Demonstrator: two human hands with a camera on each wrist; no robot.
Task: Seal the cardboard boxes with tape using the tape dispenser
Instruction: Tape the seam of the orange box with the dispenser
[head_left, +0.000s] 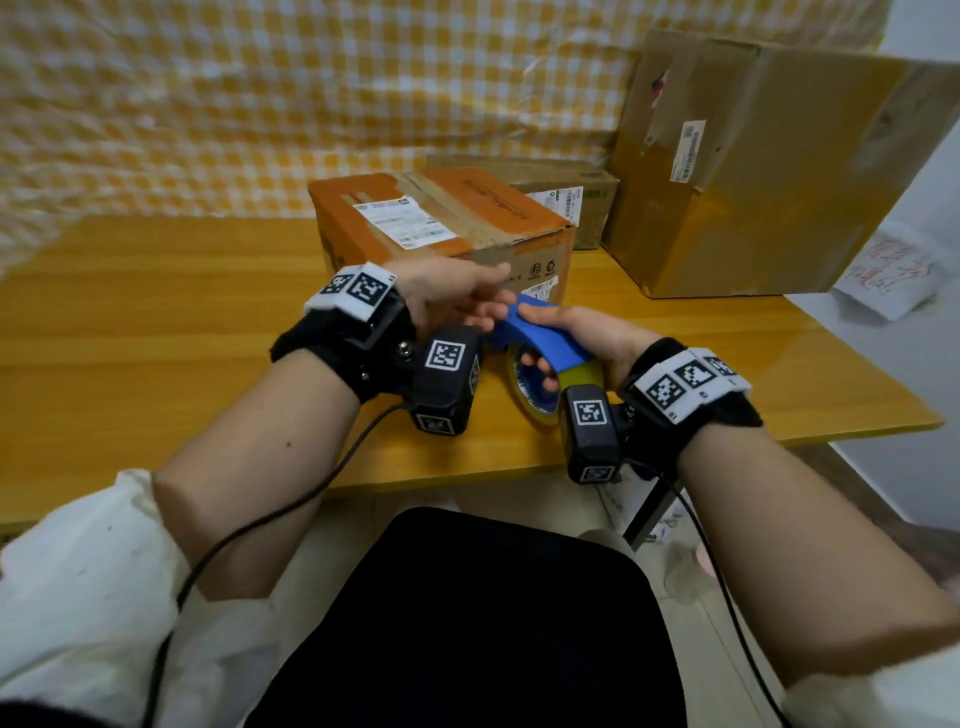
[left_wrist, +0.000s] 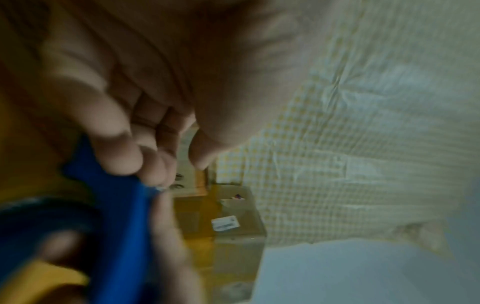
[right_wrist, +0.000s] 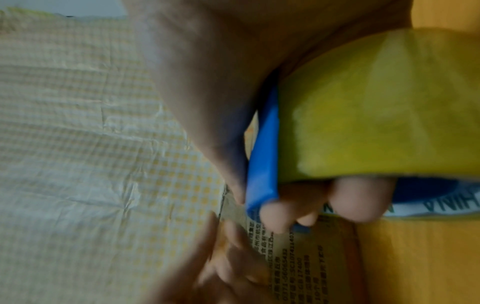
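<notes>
On the left, the left hand (head_left: 447, 296) reaches in to the front tip of the tape dispenser (head_left: 540, 338), its fingertips (left_wrist: 153, 170) bunched at the blue edge as if feeling for the loose tape end; whether they actually pinch any tape is too blurred to tell. Just to the right, the right hand (head_left: 587, 343) is clamped on the dispenser's blue handle, fingers curled through it beside the yellow tape roll (right_wrist: 384, 107), holding it above the wooden table (head_left: 156, 322) and just in front of the orange box (head_left: 441, 218). That box carries old tape strips on its lid, yet no fresh strip runs from the dispenser to it, so sealing looks not yet begun here. Farther right, the flat box (head_left: 566, 197) and the big tilted box (head_left: 753, 171) wait untouched.
</notes>
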